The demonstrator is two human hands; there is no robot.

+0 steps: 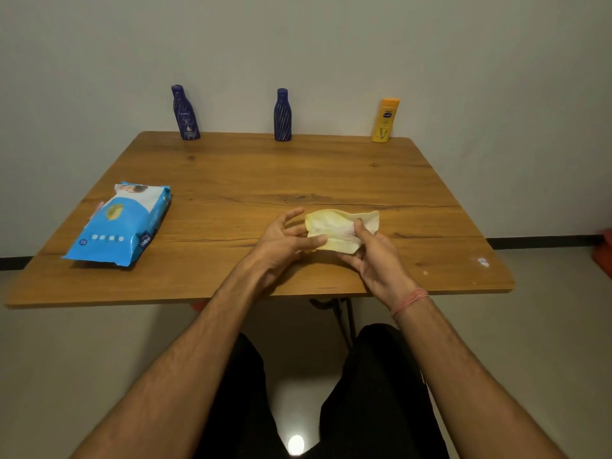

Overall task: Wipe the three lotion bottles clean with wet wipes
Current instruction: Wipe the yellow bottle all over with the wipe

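Note:
Three lotion bottles stand upright along the table's far edge by the wall: a dark blue bottle point(185, 112) at the left, a second dark blue bottle point(282, 115) in the middle, a yellow bottle point(385, 120) at the right. Just above the near part of the table my right hand point(376, 256) pinches a pale wet wipe point(334, 228) between thumb and fingers. My left hand point(284, 238) is beside it with spread fingers; its thumb tip touches the wipe's left edge. Both hands are far from the bottles.
A blue pack of wet wipes point(121, 223) lies on the wooden table point(231, 180) at the near left. The wall stands right behind the bottles. My legs in dark trousers are under the table's front edge. A red object point(604, 256) shows at the far right.

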